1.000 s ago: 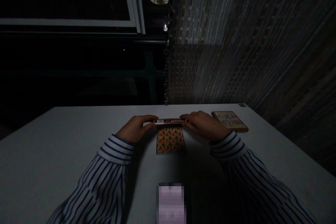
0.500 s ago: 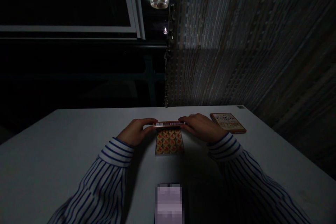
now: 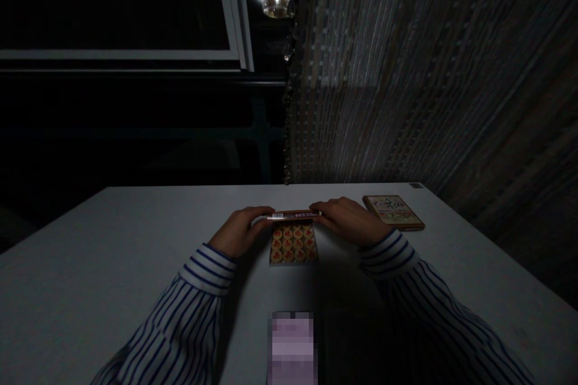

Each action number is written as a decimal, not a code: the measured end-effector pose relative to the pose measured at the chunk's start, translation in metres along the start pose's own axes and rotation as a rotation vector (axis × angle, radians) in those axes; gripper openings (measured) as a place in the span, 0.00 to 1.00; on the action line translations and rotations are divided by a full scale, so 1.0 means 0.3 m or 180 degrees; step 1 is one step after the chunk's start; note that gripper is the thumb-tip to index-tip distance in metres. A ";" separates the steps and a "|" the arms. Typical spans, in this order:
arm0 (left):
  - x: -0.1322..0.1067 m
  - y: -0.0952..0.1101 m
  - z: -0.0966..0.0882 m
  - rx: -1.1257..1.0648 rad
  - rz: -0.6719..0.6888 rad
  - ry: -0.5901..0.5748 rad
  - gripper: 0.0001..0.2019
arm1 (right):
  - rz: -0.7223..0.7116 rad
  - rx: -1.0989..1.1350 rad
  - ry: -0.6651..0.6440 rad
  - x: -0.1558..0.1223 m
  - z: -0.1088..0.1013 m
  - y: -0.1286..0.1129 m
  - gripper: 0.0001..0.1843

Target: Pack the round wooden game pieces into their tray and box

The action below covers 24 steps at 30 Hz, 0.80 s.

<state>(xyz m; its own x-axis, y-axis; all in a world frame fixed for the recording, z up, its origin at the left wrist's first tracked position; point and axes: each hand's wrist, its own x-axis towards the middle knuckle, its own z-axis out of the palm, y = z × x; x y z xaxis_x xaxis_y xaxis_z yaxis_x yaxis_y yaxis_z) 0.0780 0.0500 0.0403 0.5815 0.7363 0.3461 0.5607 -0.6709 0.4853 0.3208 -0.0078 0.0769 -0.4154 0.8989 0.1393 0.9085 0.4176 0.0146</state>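
A thin reddish box lid (image 3: pixel 295 215), seen edge-on with a barcode and print along its side, is held between both my hands. My left hand (image 3: pixel 235 231) pinches its left end between thumb and fingers. The right end is gripped the same way by my right hand (image 3: pixel 354 221). Just below and in front of the lid lies a shallow box of round Chinese chess pieces (image 3: pixel 293 245), set in rows with red characters facing up. The lid hides the box's far edge. Whether lid and box touch, I cannot tell.
On the white table (image 3: pixel 149 234), a flat printed box (image 3: pixel 396 210) lies to the right of my right hand. A blurred-out phone-like object (image 3: pixel 292 346) is at the near edge. Behind the table hangs a string curtain (image 3: pixel 361 102), beside a dark window frame (image 3: pixel 235 12).
The view has shifted slightly. Both hands still hold the lid over the far part of the chess box, which now shows slightly less of its back row.
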 end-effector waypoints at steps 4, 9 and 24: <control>-0.005 0.002 0.003 0.0062 0.0046 0.0005 0.15 | -0.0022 -0.0001 -0.0001 -0.001 0.003 -0.002 0.17; -0.015 -0.007 0.011 0.0125 0.0123 0.0028 0.15 | -0.0098 0.0050 0.0013 -0.009 0.005 -0.009 0.16; -0.053 0.028 0.012 0.0111 0.0137 0.0021 0.14 | -0.0104 0.0131 0.0026 -0.039 0.028 -0.035 0.16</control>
<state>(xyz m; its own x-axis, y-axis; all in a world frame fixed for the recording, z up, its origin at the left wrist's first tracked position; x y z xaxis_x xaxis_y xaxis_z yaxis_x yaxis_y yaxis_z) 0.0757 0.0323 0.0360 0.6018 0.7071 0.3713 0.5555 -0.7046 0.4416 0.3157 -0.0216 0.0669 -0.4443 0.8837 0.1475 0.8918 0.4519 -0.0214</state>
